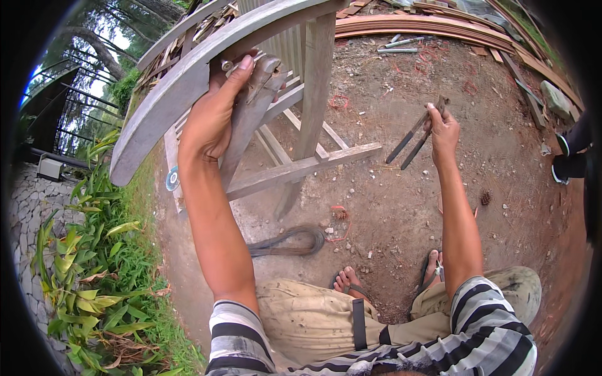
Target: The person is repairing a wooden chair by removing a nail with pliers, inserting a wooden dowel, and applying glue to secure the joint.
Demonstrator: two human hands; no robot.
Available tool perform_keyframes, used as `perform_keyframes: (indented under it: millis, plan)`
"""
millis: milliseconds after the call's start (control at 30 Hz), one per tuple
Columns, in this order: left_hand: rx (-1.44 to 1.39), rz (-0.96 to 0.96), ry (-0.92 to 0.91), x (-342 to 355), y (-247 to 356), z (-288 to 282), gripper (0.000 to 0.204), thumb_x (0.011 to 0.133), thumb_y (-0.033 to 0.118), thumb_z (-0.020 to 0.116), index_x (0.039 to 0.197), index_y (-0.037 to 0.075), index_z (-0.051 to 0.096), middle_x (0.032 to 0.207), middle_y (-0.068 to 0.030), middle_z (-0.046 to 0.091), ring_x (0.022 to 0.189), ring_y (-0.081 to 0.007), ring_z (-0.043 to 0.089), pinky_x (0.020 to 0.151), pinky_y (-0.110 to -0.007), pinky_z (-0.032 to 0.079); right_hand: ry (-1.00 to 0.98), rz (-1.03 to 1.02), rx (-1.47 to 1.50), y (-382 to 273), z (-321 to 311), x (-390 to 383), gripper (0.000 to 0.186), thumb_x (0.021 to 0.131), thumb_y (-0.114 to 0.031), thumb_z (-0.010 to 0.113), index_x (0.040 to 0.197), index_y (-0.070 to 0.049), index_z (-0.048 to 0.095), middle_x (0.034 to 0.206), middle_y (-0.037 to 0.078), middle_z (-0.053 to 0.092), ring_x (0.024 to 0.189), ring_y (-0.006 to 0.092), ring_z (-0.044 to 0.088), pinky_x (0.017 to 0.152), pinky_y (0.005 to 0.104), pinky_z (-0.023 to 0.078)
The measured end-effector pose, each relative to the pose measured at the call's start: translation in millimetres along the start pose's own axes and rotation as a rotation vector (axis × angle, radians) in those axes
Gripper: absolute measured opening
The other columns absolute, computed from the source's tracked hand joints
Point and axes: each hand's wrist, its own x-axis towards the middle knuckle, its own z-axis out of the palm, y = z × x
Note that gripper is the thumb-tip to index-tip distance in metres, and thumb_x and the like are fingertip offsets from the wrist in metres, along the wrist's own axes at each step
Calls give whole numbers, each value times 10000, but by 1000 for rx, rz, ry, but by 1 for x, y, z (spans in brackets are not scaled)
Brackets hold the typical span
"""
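Observation:
A weathered grey wooden chair frame (313,94) stands tilted at upper middle, with a curved armrest (157,106) over its upright post (233,147). My left hand (213,119) is wrapped around the wood under the armrest, its thumb beside a small metal bolt or fitting (229,64) near the split, worn post top. At the right, my right hand (442,130) grips a metal pliers-like tool (407,147) near its head, its two long dark handles pointing down toward the ground.
Stacked planks (423,28) and metal tubes (398,50) lie at the back. A coil of wire (301,241) lies near my sandaled feet. Another person's feet (570,156) show at the right edge. Plants (88,269) and stone paving (28,207) border the left.

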Motion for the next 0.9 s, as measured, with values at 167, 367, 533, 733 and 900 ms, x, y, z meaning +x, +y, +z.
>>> perform_keyframes:
  millis: [167,367,533,733,900]
  plan:
    - [8,-165,-156,4,-4,-7,545,1032,356,661,1376,-52,550,1193,-163,703,1016,-235,733,822,-310,616,-487,-84,397,-154,90,-49,330,1005,-211,695,1241,-7,588,867,83,700,672,148,675,683,314,599]
    - [-5,-148,-129,0,0,-2,533,1036,357,647,1384,-34,549,1149,-153,717,972,-237,734,748,-308,633,-676,-165,116,-169,139,-72,303,956,-153,750,1148,6,577,633,40,633,516,115,607,474,286,496]
    - [-32,-152,-130,0,3,2,516,1033,343,655,1382,-24,558,1117,-144,725,948,-229,738,723,-306,636,-660,-256,-183,-166,156,-68,290,918,-122,766,1083,24,578,581,42,633,470,116,602,441,278,476]
    - [-29,-161,-77,1,-5,3,519,1006,361,692,1339,-27,598,1130,-144,727,952,-220,735,713,-314,638,-460,-244,128,-158,150,-48,202,912,-91,735,973,35,589,590,50,629,467,115,608,406,272,469]
    - [-3,-96,-54,2,-16,0,555,982,391,719,1325,-30,605,1141,-156,726,958,-218,734,707,-318,635,-584,-656,-282,-172,151,-53,162,890,-77,725,930,34,612,638,69,657,478,122,617,452,284,514]
